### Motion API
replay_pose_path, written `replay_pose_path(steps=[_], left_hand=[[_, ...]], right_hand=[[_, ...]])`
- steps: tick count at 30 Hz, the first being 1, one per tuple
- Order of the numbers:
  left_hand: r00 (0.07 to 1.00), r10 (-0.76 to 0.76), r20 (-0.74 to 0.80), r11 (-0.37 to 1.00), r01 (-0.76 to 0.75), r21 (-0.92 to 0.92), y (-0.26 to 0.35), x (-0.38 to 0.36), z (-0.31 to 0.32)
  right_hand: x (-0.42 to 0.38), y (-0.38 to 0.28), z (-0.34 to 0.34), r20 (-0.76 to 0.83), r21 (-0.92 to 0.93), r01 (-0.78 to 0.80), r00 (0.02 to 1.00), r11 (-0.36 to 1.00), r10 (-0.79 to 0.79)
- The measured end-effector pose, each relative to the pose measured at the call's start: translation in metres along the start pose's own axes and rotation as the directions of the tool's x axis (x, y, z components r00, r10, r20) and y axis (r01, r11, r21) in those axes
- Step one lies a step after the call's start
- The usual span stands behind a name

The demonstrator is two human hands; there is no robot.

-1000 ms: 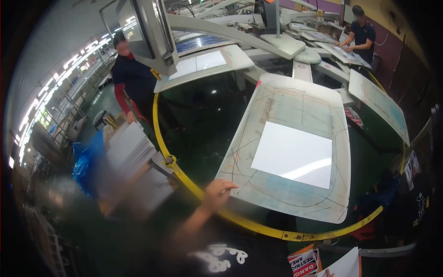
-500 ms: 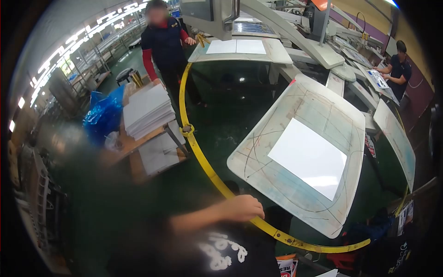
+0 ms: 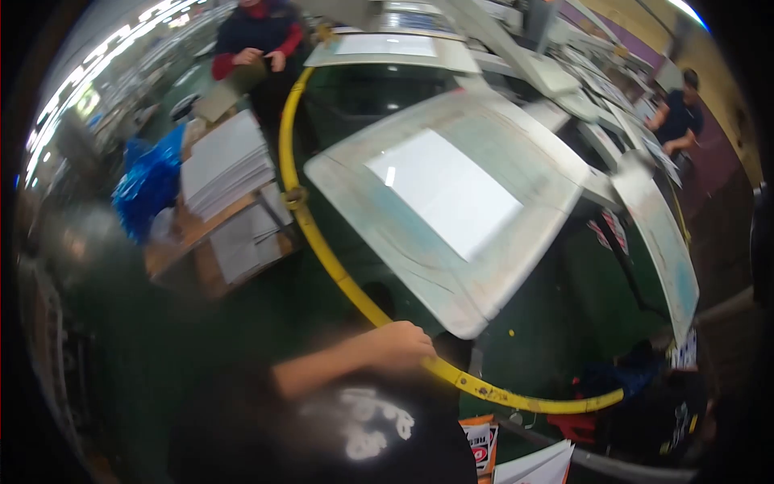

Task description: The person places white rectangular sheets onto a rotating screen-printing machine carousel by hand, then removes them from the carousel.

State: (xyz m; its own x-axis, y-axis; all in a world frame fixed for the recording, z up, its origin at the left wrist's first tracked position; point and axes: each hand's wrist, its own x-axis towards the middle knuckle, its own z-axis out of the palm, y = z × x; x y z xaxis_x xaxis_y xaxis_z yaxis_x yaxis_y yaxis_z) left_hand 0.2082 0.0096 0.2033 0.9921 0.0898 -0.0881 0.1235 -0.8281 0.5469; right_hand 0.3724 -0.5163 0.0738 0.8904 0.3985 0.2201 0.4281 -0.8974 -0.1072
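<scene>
My left hand [image 3: 399, 347] reaches across from the left, its fingers curled on the curved yellow rail [image 3: 343, 278]. My right hand is out of view. Beyond the rail, a pale, stained platen [image 3: 532, 202] carries a white sheet [image 3: 447, 194] lying at an angle. The platen looks smeared by motion. My black shirt [image 3: 266, 436] with a white print shows below my hand.
A person [image 3: 258, 36] stands behind a paper stack [image 3: 226, 169] near blue plastic [image 3: 153, 181]. Another person [image 3: 681, 117] is at the right. Further platens [image 3: 661, 242] surround the machine. Printed sheets [image 3: 481, 445] lie at the bottom.
The view has shifted. The near platen and its sheet have swung left and turned. The person at the back now has both hands in front of the body. My left hand remains on the rail.
</scene>
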Motion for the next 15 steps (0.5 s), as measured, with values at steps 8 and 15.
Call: replay_pose_path(steps=[8,15], left_hand=[[0.880,0.473,-0.047,0.848,-0.469,-0.246,-0.002,0.033,0.035],[0.712,0.698,0.071,0.379,-0.284,-0.881,0.093,0.059,0.049]], right_hand=[[-0.008,-0.019,-0.049,-0.495,-0.085,-0.146,0.865,0.986,0.085],[0.047,-0.152,-0.122,-0.926,-0.148,-0.208,0.372,0.967,-0.062]])
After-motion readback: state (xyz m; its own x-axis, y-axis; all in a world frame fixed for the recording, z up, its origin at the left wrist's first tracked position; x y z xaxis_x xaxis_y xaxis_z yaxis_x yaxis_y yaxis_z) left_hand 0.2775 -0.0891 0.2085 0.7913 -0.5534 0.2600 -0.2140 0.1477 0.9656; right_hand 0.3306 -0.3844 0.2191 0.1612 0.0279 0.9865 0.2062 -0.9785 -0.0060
